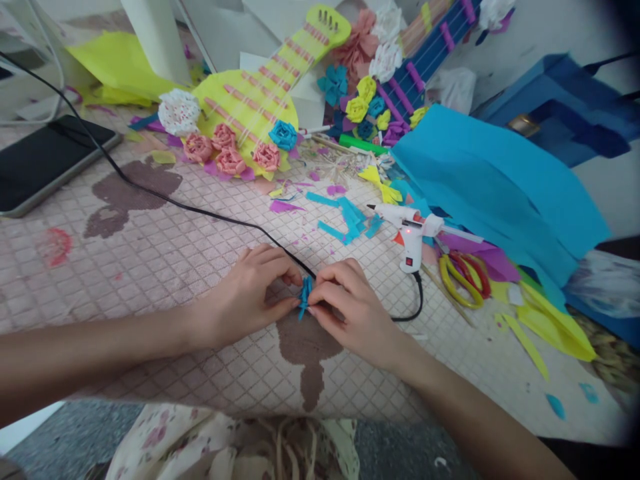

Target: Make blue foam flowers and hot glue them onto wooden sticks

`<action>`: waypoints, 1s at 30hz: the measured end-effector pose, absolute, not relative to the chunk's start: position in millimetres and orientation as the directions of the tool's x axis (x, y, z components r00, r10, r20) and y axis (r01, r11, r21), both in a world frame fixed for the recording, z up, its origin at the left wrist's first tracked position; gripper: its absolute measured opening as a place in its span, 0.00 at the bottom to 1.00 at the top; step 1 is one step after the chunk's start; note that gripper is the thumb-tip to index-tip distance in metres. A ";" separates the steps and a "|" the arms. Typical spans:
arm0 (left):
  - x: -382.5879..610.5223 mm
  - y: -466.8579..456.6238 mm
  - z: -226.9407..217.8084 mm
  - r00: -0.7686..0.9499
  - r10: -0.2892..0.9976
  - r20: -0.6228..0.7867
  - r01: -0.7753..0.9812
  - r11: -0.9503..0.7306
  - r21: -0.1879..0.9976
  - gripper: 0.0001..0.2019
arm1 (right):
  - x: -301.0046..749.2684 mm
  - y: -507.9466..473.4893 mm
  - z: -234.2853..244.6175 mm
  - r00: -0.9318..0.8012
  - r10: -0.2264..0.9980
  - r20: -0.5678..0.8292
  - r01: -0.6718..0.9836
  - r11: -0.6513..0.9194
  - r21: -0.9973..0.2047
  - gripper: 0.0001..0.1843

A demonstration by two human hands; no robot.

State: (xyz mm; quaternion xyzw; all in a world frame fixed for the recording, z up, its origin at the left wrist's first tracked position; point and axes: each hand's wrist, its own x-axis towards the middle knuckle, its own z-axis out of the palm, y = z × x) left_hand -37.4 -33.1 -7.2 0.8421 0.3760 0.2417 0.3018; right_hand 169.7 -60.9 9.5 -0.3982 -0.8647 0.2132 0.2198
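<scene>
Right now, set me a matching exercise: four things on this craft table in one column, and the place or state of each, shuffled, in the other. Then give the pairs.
Things:
1. glue gun
2. phone
3. blue paper
4. scissors

Places and states:
A. pinched between the left hand and the right hand
B. at the far left, screen dark
C. standing just beyond the right hand, red light on
D. lying right of the glue gun, handles yellow and red

Pairs: 1-C, 2-B, 3-A, 4-D
</scene>
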 end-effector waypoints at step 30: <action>-38.8 -35.9 -2.1 0.666 0.682 0.303 0.433 -0.684 0.587 0.05 | 173.9 -60.6 11.7 -0.566 0.775 0.279 0.577 0.615 -0.537 0.04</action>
